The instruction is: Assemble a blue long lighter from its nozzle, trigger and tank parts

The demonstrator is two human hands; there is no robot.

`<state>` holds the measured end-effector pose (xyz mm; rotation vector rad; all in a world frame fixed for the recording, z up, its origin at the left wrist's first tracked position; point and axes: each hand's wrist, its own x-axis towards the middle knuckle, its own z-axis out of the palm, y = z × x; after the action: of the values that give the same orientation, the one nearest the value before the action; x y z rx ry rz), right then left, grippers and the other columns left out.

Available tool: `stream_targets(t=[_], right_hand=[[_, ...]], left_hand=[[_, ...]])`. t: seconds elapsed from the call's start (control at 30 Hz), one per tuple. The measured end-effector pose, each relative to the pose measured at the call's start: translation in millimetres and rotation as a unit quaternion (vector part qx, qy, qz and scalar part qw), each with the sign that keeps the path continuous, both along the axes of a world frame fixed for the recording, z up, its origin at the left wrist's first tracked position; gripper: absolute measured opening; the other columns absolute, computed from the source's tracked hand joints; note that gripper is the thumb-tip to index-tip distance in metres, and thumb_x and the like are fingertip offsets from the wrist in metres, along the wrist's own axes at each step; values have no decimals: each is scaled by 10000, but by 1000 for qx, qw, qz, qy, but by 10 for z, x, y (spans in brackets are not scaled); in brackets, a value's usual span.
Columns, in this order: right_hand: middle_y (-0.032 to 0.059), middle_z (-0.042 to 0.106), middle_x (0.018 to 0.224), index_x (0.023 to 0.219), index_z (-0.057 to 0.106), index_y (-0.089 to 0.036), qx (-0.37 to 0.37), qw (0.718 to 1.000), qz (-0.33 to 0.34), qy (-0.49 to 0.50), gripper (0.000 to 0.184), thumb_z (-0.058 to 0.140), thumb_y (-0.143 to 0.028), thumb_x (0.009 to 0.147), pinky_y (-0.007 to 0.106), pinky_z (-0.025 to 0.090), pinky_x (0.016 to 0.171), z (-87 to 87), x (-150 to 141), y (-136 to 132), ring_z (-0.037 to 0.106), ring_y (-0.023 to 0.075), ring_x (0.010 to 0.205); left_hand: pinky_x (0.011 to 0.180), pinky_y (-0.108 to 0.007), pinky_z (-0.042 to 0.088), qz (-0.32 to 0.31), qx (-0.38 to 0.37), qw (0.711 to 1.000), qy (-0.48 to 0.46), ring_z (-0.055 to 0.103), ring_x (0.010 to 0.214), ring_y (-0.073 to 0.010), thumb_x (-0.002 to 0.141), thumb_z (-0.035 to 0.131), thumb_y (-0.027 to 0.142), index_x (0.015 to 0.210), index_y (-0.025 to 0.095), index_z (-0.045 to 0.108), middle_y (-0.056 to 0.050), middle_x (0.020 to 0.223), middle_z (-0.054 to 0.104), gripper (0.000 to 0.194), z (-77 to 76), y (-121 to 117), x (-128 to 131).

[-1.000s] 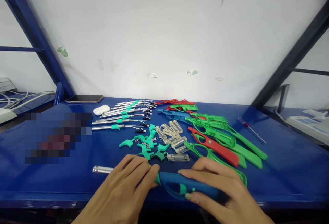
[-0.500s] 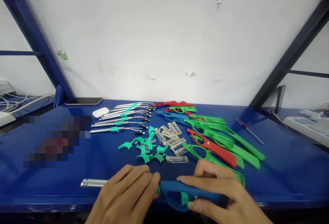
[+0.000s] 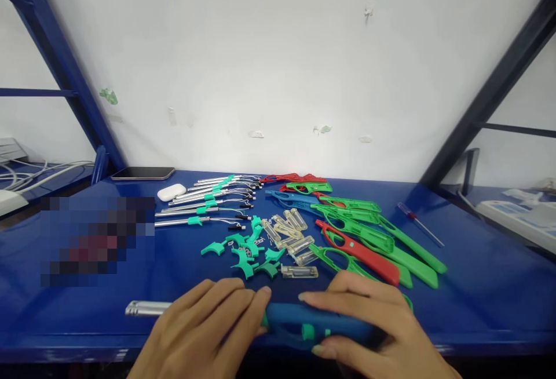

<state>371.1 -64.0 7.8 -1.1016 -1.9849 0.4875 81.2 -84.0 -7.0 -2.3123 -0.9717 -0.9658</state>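
Between my two hands, level above the table's front edge, is a blue long-nosed lighter (image 3: pixel 289 314) with a green trigger and a silver metal tube pointing left. My left hand (image 3: pixel 208 327) is closed around the join of tube and body, hiding it. My right hand (image 3: pixel 369 324) grips the blue handle, thumb below and fingers above. Just beyond lie loose green triggers (image 3: pixel 245 263) and clear fuel tanks (image 3: pixel 299 272). Green casing halves (image 3: pixel 369 234) and a red casing half (image 3: pixel 360 251) lie beyond my right hand.
Metal tubes with wires (image 3: pixel 186 222) lie in a row at the back left, near a white case (image 3: pixel 171 192) and a phone (image 3: pixel 143 173). A screwdriver (image 3: pixel 419 222) rests at the right. Blue frame posts flank the blue table (image 3: pixel 87 315); a blurred patch covers its left.
Both hands still hold the lighter. My left hand and the metal tube have shifted slightly left, and the lighter's body appears turned a little.
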Motion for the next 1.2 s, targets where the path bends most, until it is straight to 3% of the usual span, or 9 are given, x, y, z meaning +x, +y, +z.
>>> stream_targets(t=[0.07,0.17,0.27,0.33,0.6,0.7,0.87,1.03,1.2], right_hand=[[25,852,1024,1046,888,-435,6,998,-55,37,442,999,-571,640,280,666,869,-49,5,24,818,274,1006],[36,860,1027,1039,893,-390,-46,991,-84,92,421,970,-585,674,310,680,828,-115,27,61,817,297,1010],[52,845,897,1060,892,-337,-129,982,-78,112,344,907,-540,782,290,659,628,-123,37,67,805,253,764],[52,820,801,1082,887,-300,-165,976,-62,128,330,871,-519,835,298,643,591,-109,32,61,763,222,637],[26,787,717,1085,857,-252,-184,965,-14,189,304,826,-496,906,236,611,548,-153,30,69,743,171,592],[46,837,824,1042,882,-295,-129,980,-46,142,303,830,-552,889,260,638,595,-143,31,67,803,223,733],[-30,878,979,962,892,-431,-50,994,-78,65,243,880,-617,806,338,652,944,-85,29,68,834,265,940],[-54,872,1058,1026,879,-466,-82,994,-65,31,255,909,-560,791,350,644,983,-131,25,22,821,278,1030],[-48,861,1104,1055,867,-488,-113,991,-66,21,287,871,-624,803,320,673,908,-199,7,-47,794,277,1102]], left_hand=[[952,-285,498,-7,10,1000,-6,747,951,-145,1135,414,105,1252,225,738,28,1046,819,364,90,91,12],[822,-284,523,-10,26,1000,1,736,814,-140,1130,449,113,1251,176,725,-4,980,806,307,161,196,-13],[817,-288,531,-7,21,1000,-6,734,798,-137,1133,468,132,1288,160,711,-20,1004,802,290,160,240,-50],[819,-280,536,-8,17,1000,-6,738,805,-132,1140,470,147,1313,161,706,-21,1025,805,293,139,247,-58],[866,-276,554,8,20,1000,18,779,887,-142,1160,453,199,1330,182,709,-16,1077,818,308,36,241,-100],[882,-285,577,16,5,999,45,790,929,-153,1139,455,179,1429,214,667,-17,1152,809,361,3,226,-147],[945,-238,578,10,-16,999,32,780,1037,-132,1132,404,121,1454,257,661,16,1219,800,434,13,173,-60],[961,-234,596,3,14,1000,11,787,1008,-140,1180,436,346,1353,248,715,3,1138,816,343,2,149,96],[804,-215,608,-8,2,1000,20,784,839,-127,1181,433,323,1227,259,747,13,974,806,324,-40,170,144]])
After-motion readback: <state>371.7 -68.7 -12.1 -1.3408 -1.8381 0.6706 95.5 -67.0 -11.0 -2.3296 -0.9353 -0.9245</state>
